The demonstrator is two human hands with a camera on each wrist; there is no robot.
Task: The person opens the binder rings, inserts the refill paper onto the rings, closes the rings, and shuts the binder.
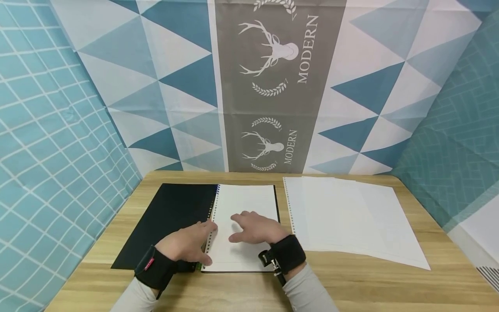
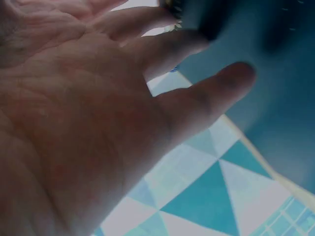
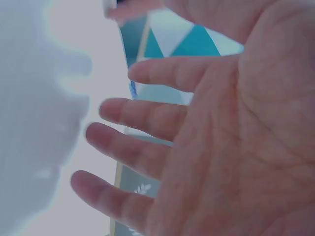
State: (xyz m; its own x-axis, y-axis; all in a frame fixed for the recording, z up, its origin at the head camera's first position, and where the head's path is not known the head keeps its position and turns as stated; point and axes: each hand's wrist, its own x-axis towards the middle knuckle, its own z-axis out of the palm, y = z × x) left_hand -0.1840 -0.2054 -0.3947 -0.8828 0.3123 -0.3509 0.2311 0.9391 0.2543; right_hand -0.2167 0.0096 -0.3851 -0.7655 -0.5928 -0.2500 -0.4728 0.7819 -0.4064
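Observation:
A ring-bound notebook lies spread on the table in the head view, its black cover (image 1: 163, 216) to the left and a white punched page (image 1: 249, 199) to the right. My left hand (image 1: 189, 245) is over the binding, fingers apart, fingertips near the page's holed edge. Whether they touch it I cannot tell. Over the middle of the page is my right hand (image 1: 255, 227), holding nothing. In the left wrist view the left palm (image 2: 83, 118) shows bare, with the dark cover beyond. Spread fingers of the right hand (image 3: 211, 137) face the white page in the right wrist view.
Loose white sheets (image 1: 351, 216) overlap on the right of the wooden table (image 1: 370, 281), with punched holes along their left edge. Behind stands a patterned cloth backdrop (image 1: 269, 86). Tiled-pattern cloth (image 1: 50, 130) hangs at the left side.

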